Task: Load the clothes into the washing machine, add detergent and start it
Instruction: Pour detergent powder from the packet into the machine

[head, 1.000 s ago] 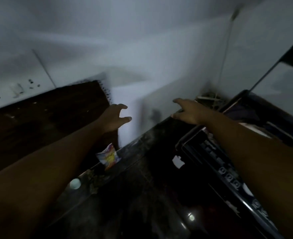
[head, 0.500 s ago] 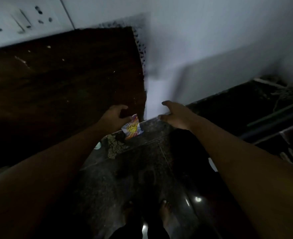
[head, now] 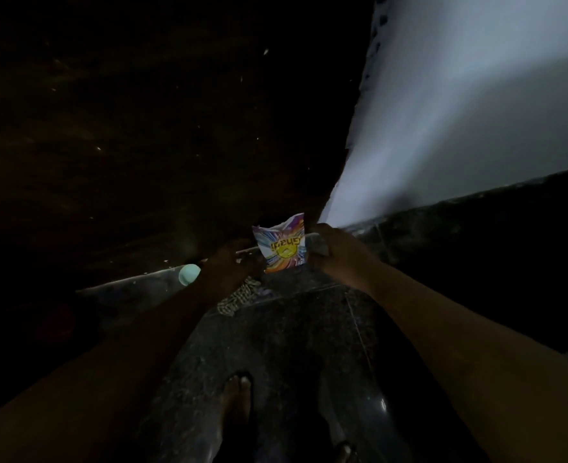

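The dark wooden panel (head: 142,128) fills the area above and to the left of the grip. The white wall (head: 476,111) rises above and to the right of it, meeting the panel along a ragged vertical edge directly above the held item. The dark speckled floor (head: 276,345) extends below the grip toward the camera; a bare foot (head: 236,399) stands on it well below the hands.

Both forearms reach forward from the lower corners and converge at the detergent sachet (head: 281,243). The right hand (head: 334,250) is closed on the right edge of the sachet, fingers wrapped over it. The left hand (head: 232,262) is at the lower left edge of the sachet, fingers curled toward it; the scene is too dark to tell whether this hand has a firm pinch on the packet or only touches it. The sachet is upright between the two hands, its printed face toward the camera and inverted, its upper edge torn and uneven.

A coiled piece of patterned cord or cloth (head: 239,297) lies on the floor just below the left hand. A small pale green round object (head: 189,274) sits just left of the left wrist, at the base of the panel.
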Demonstrator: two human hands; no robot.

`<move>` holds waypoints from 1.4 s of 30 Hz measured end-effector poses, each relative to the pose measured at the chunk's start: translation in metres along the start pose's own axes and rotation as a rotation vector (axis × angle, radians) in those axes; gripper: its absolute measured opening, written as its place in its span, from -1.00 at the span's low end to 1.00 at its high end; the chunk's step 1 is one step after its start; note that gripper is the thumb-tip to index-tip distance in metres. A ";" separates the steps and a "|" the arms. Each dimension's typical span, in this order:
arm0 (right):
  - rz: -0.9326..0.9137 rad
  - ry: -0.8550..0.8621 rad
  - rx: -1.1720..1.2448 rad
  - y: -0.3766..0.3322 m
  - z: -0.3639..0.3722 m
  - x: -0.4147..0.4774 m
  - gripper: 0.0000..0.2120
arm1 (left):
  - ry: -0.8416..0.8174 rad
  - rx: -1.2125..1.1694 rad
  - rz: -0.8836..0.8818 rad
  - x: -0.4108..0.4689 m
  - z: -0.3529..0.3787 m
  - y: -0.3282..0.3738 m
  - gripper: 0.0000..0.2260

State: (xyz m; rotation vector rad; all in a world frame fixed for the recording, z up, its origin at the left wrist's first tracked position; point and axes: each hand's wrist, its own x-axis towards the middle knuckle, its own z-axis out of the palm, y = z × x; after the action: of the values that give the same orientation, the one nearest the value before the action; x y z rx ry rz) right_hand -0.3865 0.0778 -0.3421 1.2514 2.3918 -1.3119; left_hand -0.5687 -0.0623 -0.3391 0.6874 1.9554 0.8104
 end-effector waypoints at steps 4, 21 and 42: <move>-0.010 0.018 -0.020 0.036 0.043 0.065 -0.45 | 0.003 -0.132 -0.093 0.062 0.007 -0.051 -0.68; -0.264 0.137 -0.589 0.079 0.120 0.216 -0.36 | -0.035 -0.241 -0.196 0.240 0.068 -0.158 -0.57; -0.296 0.208 -0.175 0.041 0.086 0.056 -0.88 | -0.024 0.407 0.304 0.103 0.055 -0.105 -0.62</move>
State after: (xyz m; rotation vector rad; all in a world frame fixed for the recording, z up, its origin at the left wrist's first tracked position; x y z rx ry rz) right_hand -0.4146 0.0579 -0.4479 1.0635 2.8568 -1.0510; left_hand -0.5824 -0.0393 -0.4939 1.2526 2.0416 0.5757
